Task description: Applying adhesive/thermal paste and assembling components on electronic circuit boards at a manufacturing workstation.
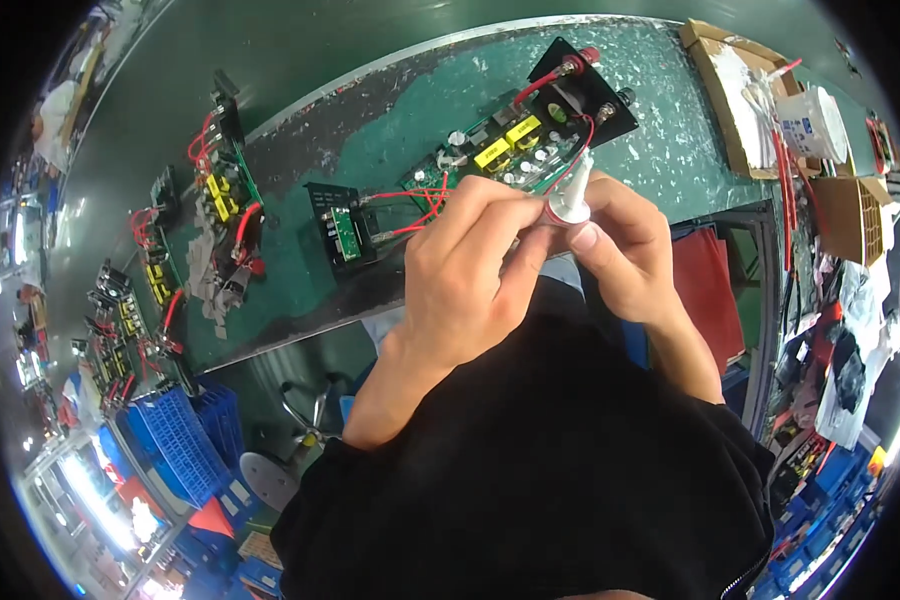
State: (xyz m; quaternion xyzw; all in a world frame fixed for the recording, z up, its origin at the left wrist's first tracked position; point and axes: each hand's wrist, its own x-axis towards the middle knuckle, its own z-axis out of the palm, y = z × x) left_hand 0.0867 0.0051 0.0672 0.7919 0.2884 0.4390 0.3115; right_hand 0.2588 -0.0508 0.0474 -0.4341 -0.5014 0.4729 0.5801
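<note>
Just right of centre, the left hand [470, 265] and right hand [632, 250] had fingers pinched round a white tube [571, 203], below the upper-centre circuit board [507, 149]!

My left hand [465, 270] and right hand [630, 245] pinch a white-nozzled tube [571, 207], its tip pointing toward twelve o'clock. From my grip, a circuit board [505, 150] with yellow-wrapped components lies at ten to eleven, its black end panel [595, 94] at twelve. A smaller black panel [322, 228], wired in red, sits at nine. Between one and two is a cardboard tray [708, 85]; at two, a white tub [825, 122].
</note>
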